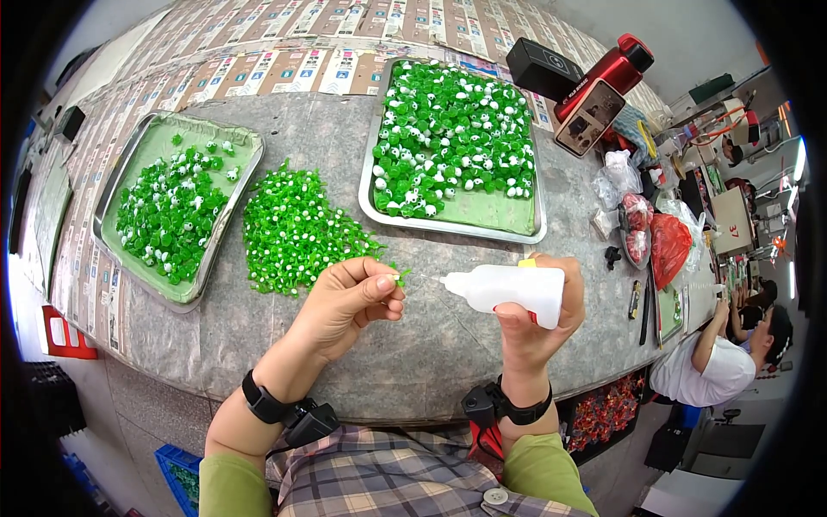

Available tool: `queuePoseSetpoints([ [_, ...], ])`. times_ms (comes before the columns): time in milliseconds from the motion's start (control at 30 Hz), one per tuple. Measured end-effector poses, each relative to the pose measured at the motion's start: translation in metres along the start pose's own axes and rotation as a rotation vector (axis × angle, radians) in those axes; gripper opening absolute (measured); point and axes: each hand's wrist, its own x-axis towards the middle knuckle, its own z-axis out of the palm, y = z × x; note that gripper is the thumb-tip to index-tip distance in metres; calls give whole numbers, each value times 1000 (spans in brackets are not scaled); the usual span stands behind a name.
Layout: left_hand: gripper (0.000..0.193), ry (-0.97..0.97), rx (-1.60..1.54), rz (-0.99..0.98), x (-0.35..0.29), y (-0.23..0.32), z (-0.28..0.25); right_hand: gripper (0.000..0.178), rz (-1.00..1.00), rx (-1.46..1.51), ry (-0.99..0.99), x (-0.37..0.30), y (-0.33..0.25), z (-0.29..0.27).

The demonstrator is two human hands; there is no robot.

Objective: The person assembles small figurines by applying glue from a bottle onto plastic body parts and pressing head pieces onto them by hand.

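Between the thumb and fingertips of my left hand (357, 297) is pinched a small green plastic piece (401, 277) with a pale spot. My right hand (547, 323) is wrapped round a white squeeze bottle (508, 290), tilted on its side. Its thin nozzle points left at the green piece, a short gap away. Left of my left hand lies a loose pile of small green and white pieces (297, 228) on the grey table cover. Beyond my hands stands a metal tray (457, 226) full of green pieces with white balls (457, 129).
A second tray (215, 258) of green and white pieces sits at the left. At the far right stand a black box (543, 67), a red bottle (616, 73) and a phone (590, 118). Plastic bags (668, 246) lie along the right edge. A person (719, 358) sits beyond.
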Motion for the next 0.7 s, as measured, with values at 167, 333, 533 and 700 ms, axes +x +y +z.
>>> queuePoseSetpoints([
  [167,9,-9,-5,-3,-1,1,-1,44,21,-32,-32,1,-1,0],
  [333,11,64,105,122,0,-1,3,43,-12,55,30,0,3,-4],
  [533,14,91,138,186,-1,0,5,42,65,83,-5,-1,-2,1],
  [700,14,77,151,199,-1,0,3,41,57,51,-18,-1,0,1],
])
